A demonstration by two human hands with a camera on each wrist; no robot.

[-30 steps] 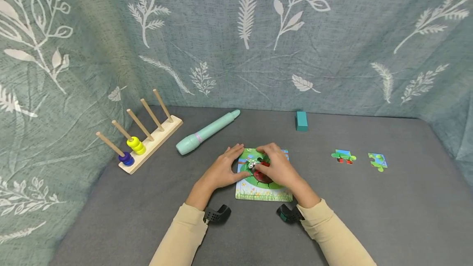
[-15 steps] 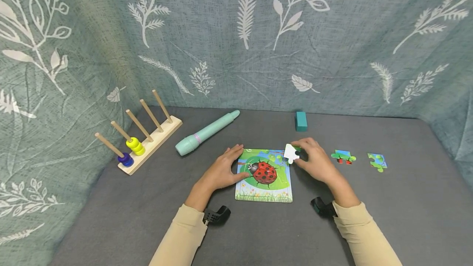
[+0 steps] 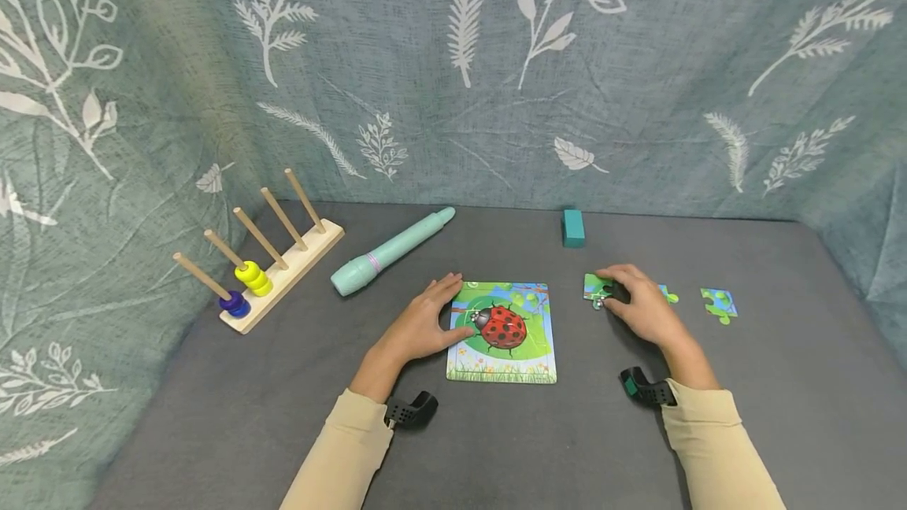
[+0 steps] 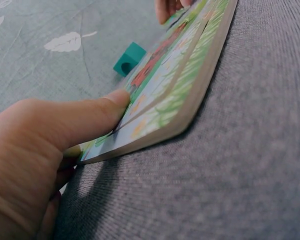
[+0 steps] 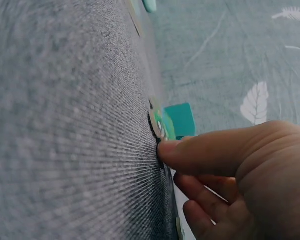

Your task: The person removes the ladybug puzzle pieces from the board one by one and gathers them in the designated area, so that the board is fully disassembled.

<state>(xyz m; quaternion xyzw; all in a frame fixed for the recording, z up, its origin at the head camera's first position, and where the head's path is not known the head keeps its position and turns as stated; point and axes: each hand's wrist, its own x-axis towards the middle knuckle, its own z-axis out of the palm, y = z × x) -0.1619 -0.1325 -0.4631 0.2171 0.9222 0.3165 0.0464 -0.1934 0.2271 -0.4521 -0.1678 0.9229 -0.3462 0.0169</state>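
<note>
In the head view, a square ladybug puzzle board (image 3: pixel 520 356) lies flat in front of the person. The left hand (image 3: pixel 418 325) rests at its left side, thumb laid straight on the picture and fingers extended along the edge. Seen from the left wrist, that thumb (image 4: pixel 97 116) presses on the board near a corner. Over to the right, the right hand (image 3: pixel 641 301) pinches a green puzzle piece (image 3: pixel 594 286) close over the dark cloth. Its thumb covers part of the piece (image 5: pixel 162 125) in the right wrist view.
A puzzle piece (image 3: pixel 668 295), partly hidden behind the right hand, and another piece (image 3: pixel 719 304) lie at right. Farther back stand a teal block (image 3: pixel 573 228), a mint toy microphone (image 3: pixel 390 252) and a wooden peg stand (image 3: pixel 298 262) with yellow and blue rings. A leaf-patterned curtain (image 3: pixel 411 61) hangs behind.
The right hand has lifted a piece off the board and carried it right, turning it from its white back to its picture side. The left hand has stayed at the board's left side.
</note>
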